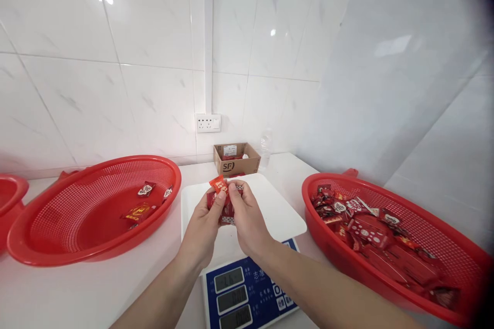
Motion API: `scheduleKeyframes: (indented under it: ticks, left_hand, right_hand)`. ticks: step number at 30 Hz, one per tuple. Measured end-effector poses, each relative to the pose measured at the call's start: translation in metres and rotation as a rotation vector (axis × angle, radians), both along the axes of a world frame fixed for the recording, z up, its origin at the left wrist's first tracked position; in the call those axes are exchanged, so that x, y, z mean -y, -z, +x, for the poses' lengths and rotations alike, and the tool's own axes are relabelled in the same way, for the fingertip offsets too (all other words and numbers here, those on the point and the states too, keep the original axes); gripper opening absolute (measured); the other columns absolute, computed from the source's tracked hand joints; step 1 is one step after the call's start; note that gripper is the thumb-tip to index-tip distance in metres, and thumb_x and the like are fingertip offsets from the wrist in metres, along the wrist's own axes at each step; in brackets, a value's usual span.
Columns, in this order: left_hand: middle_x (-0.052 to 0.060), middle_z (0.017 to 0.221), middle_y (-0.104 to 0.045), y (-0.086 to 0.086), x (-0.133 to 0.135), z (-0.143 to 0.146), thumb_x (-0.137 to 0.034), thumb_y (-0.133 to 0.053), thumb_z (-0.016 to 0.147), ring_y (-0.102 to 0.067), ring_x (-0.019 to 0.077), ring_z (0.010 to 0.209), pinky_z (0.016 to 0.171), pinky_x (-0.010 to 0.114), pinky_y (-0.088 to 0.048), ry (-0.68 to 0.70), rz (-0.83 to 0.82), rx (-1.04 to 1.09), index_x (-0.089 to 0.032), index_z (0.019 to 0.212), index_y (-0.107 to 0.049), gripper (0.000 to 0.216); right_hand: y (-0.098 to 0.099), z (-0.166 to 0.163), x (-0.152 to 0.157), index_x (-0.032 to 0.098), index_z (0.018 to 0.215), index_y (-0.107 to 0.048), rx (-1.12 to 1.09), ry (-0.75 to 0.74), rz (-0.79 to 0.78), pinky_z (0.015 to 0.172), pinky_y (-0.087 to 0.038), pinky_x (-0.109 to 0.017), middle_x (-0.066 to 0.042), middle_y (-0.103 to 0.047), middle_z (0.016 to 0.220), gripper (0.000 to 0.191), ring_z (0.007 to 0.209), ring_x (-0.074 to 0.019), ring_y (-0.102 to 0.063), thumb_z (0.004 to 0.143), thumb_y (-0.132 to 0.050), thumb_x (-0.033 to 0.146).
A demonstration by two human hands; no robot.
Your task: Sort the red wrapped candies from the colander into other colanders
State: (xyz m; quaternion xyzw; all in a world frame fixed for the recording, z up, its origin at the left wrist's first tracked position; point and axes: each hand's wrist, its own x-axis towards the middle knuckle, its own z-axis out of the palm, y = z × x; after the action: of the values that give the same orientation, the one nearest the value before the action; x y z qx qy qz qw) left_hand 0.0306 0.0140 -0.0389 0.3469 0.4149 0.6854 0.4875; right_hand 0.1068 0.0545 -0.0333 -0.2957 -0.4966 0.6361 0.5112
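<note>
Scale (252, 275) beneath forearms (162, 288), left hand (203, 223) and right hand (249, 218) tight around candy packets (224, 199).

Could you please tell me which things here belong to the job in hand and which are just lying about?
In hand: packets, held by left hand and right hand; scale; left basket; right basket.
Lying about: box; bottle; socket; far-left basket.

We see red baskets (96, 211), red packets (226, 200) with white dots, white scale (278, 211) with blue panel (250, 293), brown box (236, 159).
</note>
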Motion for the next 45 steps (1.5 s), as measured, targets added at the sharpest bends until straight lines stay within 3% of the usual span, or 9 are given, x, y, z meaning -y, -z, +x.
scheduleKeyframes:
  ticks: [9,16,21,25,31,35,40,42,45]
  left_hand:
    - [0.004,0.103,-0.070,-0.002,0.000,-0.001,-0.048,-0.065,0.082,-0.064,0.0171,0.089,0.070,0.025,-0.051,-0.049,0.016,0.053,-0.022,0.111,-0.063,0.038]
    - [0.002,0.096,-0.070,-0.002,-0.001,-0.003,-0.050,-0.068,0.078,-0.063,0.0131,0.081,0.068,0.022,-0.050,-0.098,-0.006,0.081,-0.022,0.103,-0.065,0.037]
    - [0.003,0.096,-0.071,-0.005,-0.001,-0.008,-0.050,-0.071,0.075,-0.065,0.0165,0.084,0.072,0.027,-0.051,-0.130,-0.012,0.094,-0.021,0.103,-0.065,0.041]
    - [0.005,0.100,-0.071,-0.009,0.001,-0.010,-0.048,-0.070,0.077,-0.066,0.0194,0.090,0.076,0.030,-0.052,-0.121,-0.010,0.094,-0.020,0.105,-0.064,0.040]
    - [0.005,0.096,-0.072,-0.014,0.005,-0.008,-0.047,-0.070,0.077,-0.067,0.0202,0.089,0.074,0.030,-0.052,-0.070,0.004,0.083,-0.019,0.102,-0.064,0.038]
    - [0.005,0.090,-0.072,-0.017,0.006,-0.007,-0.045,-0.070,0.078,-0.068,0.0200,0.087,0.073,0.028,-0.052,-0.033,0.003,0.084,-0.017,0.099,-0.065,0.035]
    - [0.005,0.087,-0.073,-0.017,0.009,-0.007,-0.044,-0.070,0.079,-0.068,0.0201,0.084,0.074,0.029,-0.053,0.034,0.008,0.070,-0.016,0.096,-0.066,0.033]
    - [0.005,0.086,-0.073,-0.016,0.010,-0.007,-0.044,-0.070,0.079,-0.068,0.0205,0.083,0.074,0.030,-0.053,0.059,0.009,0.060,-0.017,0.096,-0.067,0.032]
    - [0.005,0.086,-0.074,-0.014,0.011,-0.008,-0.044,-0.070,0.079,-0.069,0.0214,0.082,0.074,0.031,-0.053,0.093,0.002,0.040,-0.018,0.098,-0.067,0.032]
  right_hand:
    - [-0.003,0.004,-0.003,0.023,0.090,-0.065,-0.088,-0.029,-0.016,0.089,-0.049,-0.038,-0.005,-0.068,0.109,0.033,0.105,-0.0236,-0.061,0.077,-0.064,0.053]
    - [-0.004,0.019,-0.015,0.025,0.105,-0.065,-0.110,-0.008,-0.078,0.084,-0.052,-0.036,-0.004,-0.069,0.112,0.030,0.103,-0.0217,-0.063,0.084,-0.061,0.047]
    - [-0.002,0.039,-0.030,0.023,0.101,-0.060,0.012,0.090,-0.172,0.072,-0.055,-0.031,-0.003,-0.071,0.096,0.018,0.076,-0.0149,-0.069,0.093,-0.048,0.034]
    - [0.007,0.047,-0.038,0.022,0.098,-0.059,0.116,0.044,-0.206,0.065,-0.054,-0.031,-0.003,-0.070,0.088,0.015,0.065,-0.0149,-0.068,0.087,-0.058,0.032]
    - [0.012,0.045,-0.033,0.022,0.110,-0.063,0.241,-0.137,-0.093,0.061,-0.051,-0.028,-0.004,-0.072,0.093,0.039,0.066,-0.0140,-0.065,0.073,-0.072,0.023]
    - [0.014,0.043,-0.036,0.021,0.110,-0.066,0.300,-0.206,0.019,0.059,-0.047,-0.026,-0.003,-0.071,0.095,0.036,0.069,-0.0128,-0.063,0.074,-0.069,0.027]
    - [0.027,0.044,-0.047,0.020,0.125,-0.058,0.381,-0.210,0.080,0.057,-0.046,-0.027,-0.002,-0.072,0.087,0.049,0.058,-0.0116,-0.060,0.077,-0.065,0.029]
    - [0.032,0.044,-0.050,0.021,0.124,-0.059,0.400,-0.184,0.112,0.062,-0.048,-0.030,-0.003,-0.073,0.091,0.048,0.064,-0.0142,-0.063,0.077,-0.066,0.030]
    - [0.035,0.045,-0.053,0.025,0.121,-0.061,0.399,-0.110,0.170,0.085,-0.049,-0.037,-0.007,-0.066,0.119,0.048,0.101,-0.0216,-0.063,0.075,-0.069,0.036]
